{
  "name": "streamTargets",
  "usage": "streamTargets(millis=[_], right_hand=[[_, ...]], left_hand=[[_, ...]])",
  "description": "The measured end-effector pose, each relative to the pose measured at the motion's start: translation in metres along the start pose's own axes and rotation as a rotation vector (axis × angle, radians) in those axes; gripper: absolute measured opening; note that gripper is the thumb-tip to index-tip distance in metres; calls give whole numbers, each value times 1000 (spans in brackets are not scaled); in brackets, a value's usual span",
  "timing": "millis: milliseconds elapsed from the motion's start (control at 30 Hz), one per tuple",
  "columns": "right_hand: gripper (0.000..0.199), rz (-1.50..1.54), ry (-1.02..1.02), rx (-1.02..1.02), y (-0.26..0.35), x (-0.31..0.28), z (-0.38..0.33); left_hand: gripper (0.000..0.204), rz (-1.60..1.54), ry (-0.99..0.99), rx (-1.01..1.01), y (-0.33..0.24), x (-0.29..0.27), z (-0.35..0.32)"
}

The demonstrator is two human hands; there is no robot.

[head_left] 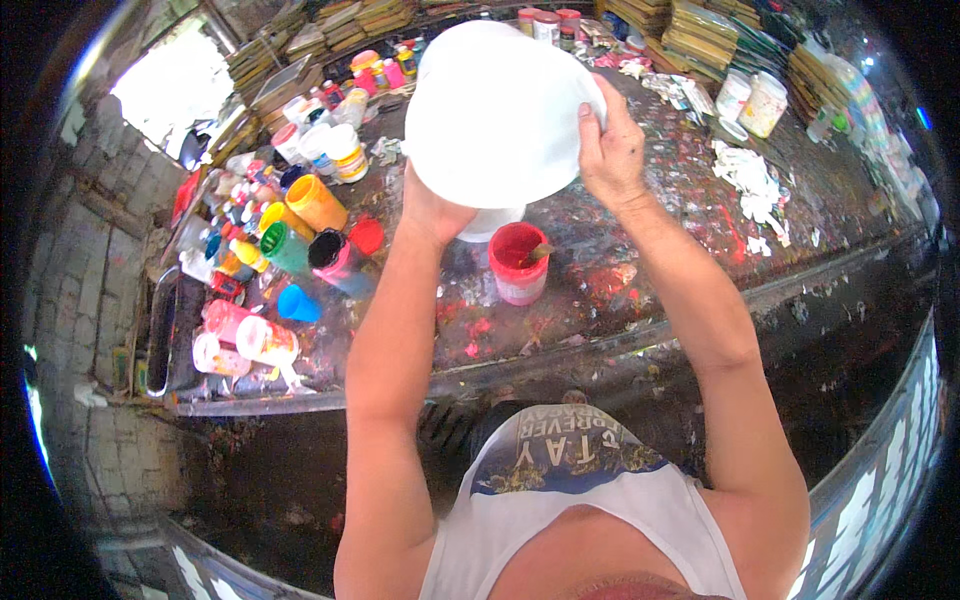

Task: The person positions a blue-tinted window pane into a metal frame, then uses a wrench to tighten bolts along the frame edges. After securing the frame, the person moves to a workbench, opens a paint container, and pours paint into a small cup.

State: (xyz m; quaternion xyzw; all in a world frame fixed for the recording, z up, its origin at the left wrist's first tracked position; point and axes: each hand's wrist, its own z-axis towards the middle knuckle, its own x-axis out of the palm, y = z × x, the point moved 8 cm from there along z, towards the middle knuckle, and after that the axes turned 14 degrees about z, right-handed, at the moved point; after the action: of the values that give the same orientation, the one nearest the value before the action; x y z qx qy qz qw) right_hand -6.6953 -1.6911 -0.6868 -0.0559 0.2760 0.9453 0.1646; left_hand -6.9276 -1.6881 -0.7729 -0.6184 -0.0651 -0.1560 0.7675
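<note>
A large white rounded object point(500, 115), overexposed and much like a plastic tub, is held up above the table between both hands. Around its right edge my right hand point(612, 145) is closed, the thumb lying on its near side. My left hand point(432, 205) supports it at the lower left, with most of the fingers hidden behind it. Just below stands a jar of red paint point(518, 280) with a stick or brush handle leaning in it. Part of another white item point(490, 224) shows between the jar and the held object.
Open paint jars in orange point(317, 203), green point(285, 248) and dark paint point(340, 262) stand on the left, among many small bottles. A blue cup point(298, 303) lies near them. Crumpled white rags point(748, 183) and white tubs point(764, 104) sit right. Stacked frames point(700, 40) line the back.
</note>
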Motion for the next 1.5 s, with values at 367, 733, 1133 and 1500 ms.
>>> streamTargets(millis=[367, 733, 1133, 1500], right_hand=[[53, 370, 272, 185, -10, 0, -33], [50, 486, 401, 446, -12, -1, -45], [25, 505, 202, 651, -41, 21, -73], [25, 310, 182, 446, -25, 5, -72]], left_hand=[[82, -530, -48, 37, -2, 12, -33], [71, -593, -103, 57, 4, -4, -49], [71, -375, -261, 57, 8, -14, -55], [82, 609, -52, -96, -12, -12, -91]])
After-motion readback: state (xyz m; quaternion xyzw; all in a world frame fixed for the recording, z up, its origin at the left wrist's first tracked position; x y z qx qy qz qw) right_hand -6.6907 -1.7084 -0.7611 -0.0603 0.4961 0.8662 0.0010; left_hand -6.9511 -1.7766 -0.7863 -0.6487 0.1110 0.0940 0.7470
